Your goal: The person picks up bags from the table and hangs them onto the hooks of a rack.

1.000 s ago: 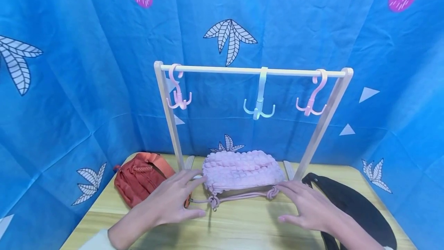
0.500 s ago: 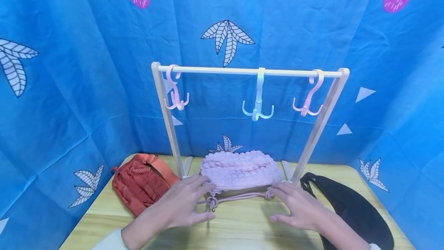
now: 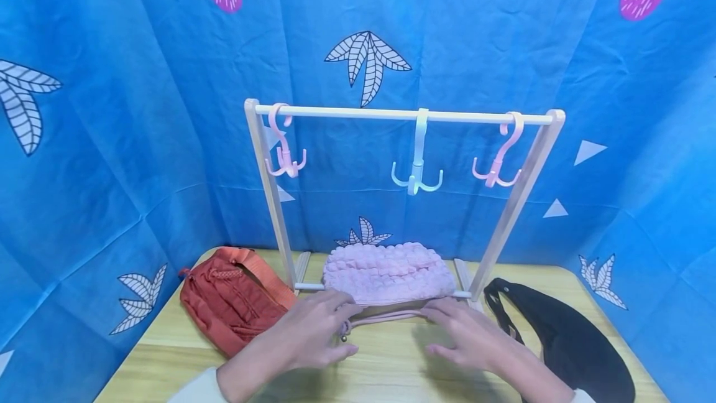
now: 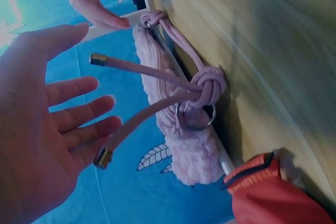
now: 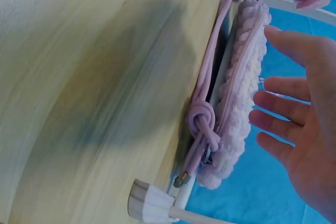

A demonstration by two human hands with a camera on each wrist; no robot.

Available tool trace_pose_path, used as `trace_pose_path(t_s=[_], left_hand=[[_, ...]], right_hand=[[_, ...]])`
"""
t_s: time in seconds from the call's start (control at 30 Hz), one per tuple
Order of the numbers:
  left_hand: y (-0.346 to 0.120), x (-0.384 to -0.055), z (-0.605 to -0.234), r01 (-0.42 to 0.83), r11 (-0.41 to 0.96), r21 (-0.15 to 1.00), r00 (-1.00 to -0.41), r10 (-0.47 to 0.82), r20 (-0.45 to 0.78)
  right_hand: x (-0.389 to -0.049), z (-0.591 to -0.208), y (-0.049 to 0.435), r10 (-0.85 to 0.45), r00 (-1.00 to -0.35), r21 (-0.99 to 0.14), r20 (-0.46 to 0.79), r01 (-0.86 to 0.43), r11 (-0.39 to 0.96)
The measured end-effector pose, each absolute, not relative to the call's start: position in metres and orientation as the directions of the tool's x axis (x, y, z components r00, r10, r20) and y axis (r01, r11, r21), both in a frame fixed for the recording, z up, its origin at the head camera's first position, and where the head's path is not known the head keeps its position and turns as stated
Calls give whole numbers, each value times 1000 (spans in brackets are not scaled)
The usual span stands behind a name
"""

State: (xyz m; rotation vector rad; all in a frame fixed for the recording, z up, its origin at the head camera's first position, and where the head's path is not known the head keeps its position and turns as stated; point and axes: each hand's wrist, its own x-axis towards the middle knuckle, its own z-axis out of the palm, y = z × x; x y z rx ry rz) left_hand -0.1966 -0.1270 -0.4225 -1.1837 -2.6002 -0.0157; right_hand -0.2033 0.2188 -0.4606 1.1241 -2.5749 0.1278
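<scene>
A puffy pink handbag (image 3: 388,272) lies on the table under the rack, its knotted cord strap (image 3: 386,316) along the near side. My left hand (image 3: 316,328), fingers spread and slightly bent, hovers over the strap's left end. In the left wrist view, two metal-tipped cord ends stick out from a knot (image 4: 210,85) toward that palm. Over the strap's right end hovers my right hand (image 3: 467,331), fingers extended. The right wrist view shows its fingertips beside the bag (image 5: 239,87), another knot (image 5: 201,116) lying beyond. Neither hand holds anything.
A wooden rack (image 3: 509,222) carries two pink hooks (image 3: 286,157) and a light blue hook (image 3: 416,166) on its bar. A red bag (image 3: 232,297) lies left on the table; a black bag (image 3: 582,334) lies right. Blue patterned cloth (image 3: 358,142) surrounds the table.
My left hand has moved to the right and my right hand to the left, so they are closer together before the pink handbag. The bags and hooks stay in place.
</scene>
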Motion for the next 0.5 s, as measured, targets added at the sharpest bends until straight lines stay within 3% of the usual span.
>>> trace_pose_path(t_s=[0.5], left_hand=[[-101, -197, -434, 766, 631, -124, -595, 768, 238]], right_hand=[[-211, -471, 204, -713, -617, 59, 333, -741, 669]])
